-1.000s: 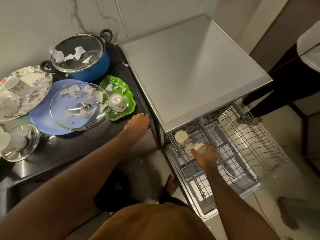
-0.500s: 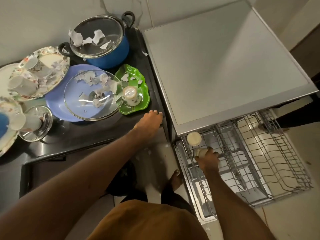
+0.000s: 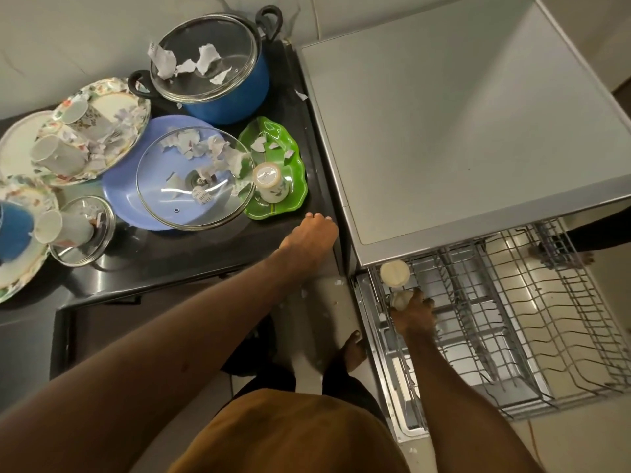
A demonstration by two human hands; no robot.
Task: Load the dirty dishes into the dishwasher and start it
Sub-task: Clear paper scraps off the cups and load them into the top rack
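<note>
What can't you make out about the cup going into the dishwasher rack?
Head view, the only one:
cup: mostly covered by the right hand; whether it sits on the rack is unclear.
dishwasher controls: hidden below its top.
blue object: cut off by the left edge.

cups (image 3: 271,182): 6 | plates (image 3: 273,203): 5 | glass lids (image 3: 191,199): 3 — smallest may be a bowl | pots (image 3: 232,97): 1

Home kitchen. A dark counter (image 3: 205,257) against a pale wall (image 3: 85,35) carries a blue pot (image 3: 235,97), plates (image 3: 138,109) and glass lids (image 3: 177,199). Beside it stands a grey dishwasher (image 3: 461,114) with its wire rack (image 3: 546,319) pulled out above the floor (image 3: 580,442).
</note>
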